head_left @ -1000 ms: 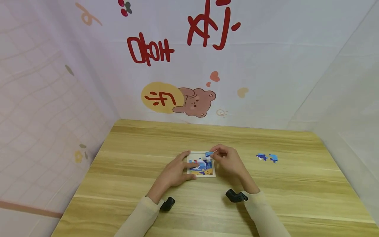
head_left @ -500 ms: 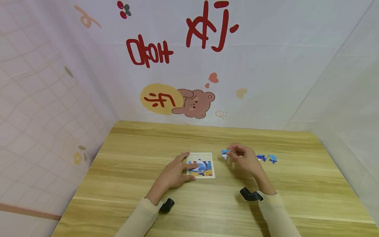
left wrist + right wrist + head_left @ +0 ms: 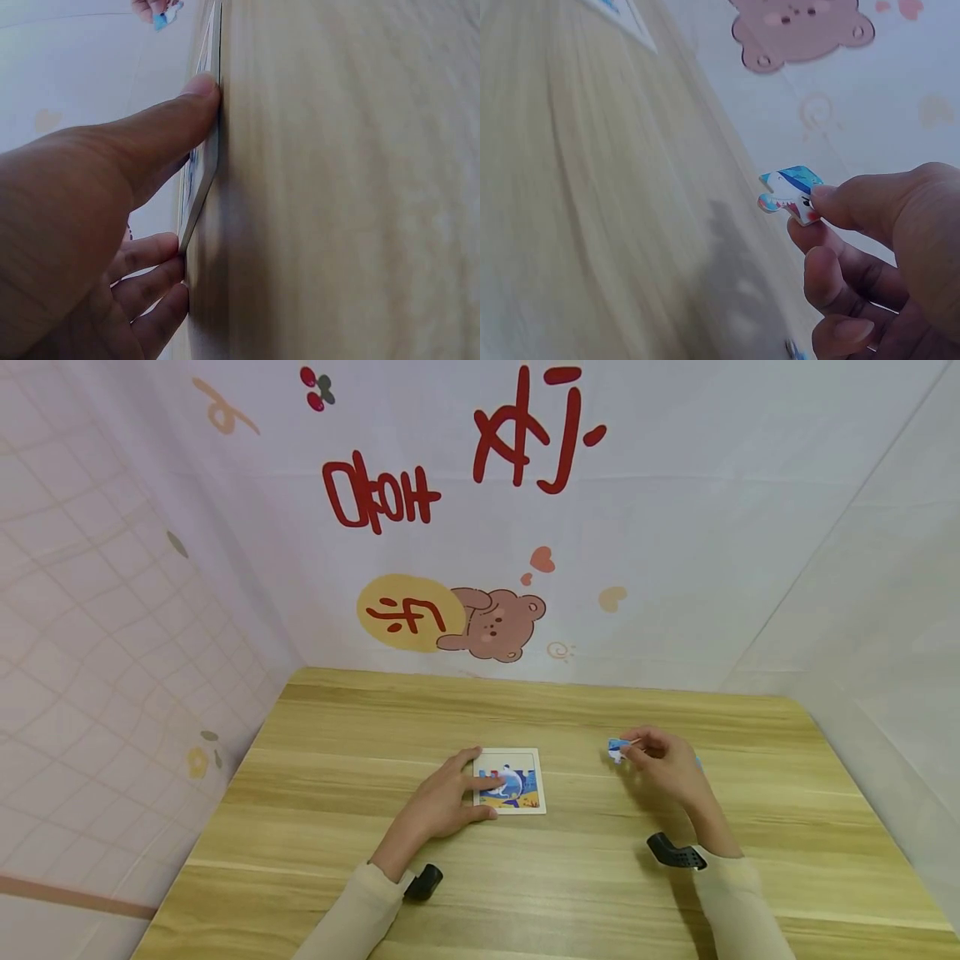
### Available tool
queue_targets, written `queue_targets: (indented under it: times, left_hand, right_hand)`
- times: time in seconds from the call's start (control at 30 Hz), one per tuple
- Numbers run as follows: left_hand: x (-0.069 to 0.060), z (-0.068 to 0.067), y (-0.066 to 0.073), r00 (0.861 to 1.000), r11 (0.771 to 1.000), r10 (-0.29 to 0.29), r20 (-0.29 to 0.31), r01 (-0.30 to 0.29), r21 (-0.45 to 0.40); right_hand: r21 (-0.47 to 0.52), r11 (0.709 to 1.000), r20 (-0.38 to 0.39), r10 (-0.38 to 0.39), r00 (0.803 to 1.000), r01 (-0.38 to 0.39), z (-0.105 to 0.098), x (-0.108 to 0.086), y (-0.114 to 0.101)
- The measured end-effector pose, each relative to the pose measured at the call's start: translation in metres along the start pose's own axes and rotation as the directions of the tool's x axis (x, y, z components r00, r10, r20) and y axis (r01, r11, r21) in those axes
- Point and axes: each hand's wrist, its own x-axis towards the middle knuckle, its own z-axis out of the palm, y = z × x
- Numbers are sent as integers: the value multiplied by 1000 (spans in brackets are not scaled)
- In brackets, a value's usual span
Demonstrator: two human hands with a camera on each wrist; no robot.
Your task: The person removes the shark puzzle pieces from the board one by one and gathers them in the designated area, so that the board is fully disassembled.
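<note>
Two-handed work: with the right hand (image 3: 666, 766), pinch the blue-and-white jigsaw piece (image 3: 793, 196) lightly by one edge above the tabletop (image 3: 390, 710), clear of the loose blue piece (image 3: 699, 762) partly hidden by that hand. Steady the part-filled jigsaw tray (image 3: 517, 760), well left of the raised piece, with light, even pressure from the left hand (image 3: 441, 795). Clamped on the piece with right thumb and index finger; spread apart with the left fingers, touching the tray's left and near edges.
</note>
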Motion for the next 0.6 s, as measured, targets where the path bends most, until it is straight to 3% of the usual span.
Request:
queue_targets:
  times: [0.37,0.6]
  left_hand:
    - [0,1,1,1000,1000,-9,-2,9,-7]
    - [0,2,0,1000,1000,-16,-2,16,0]
  right_hand:
    - [-78,996,-18,36,999,-37,-15,-3,24]
    - [-232,973,-54,6,998,-19,-16,-2,29]
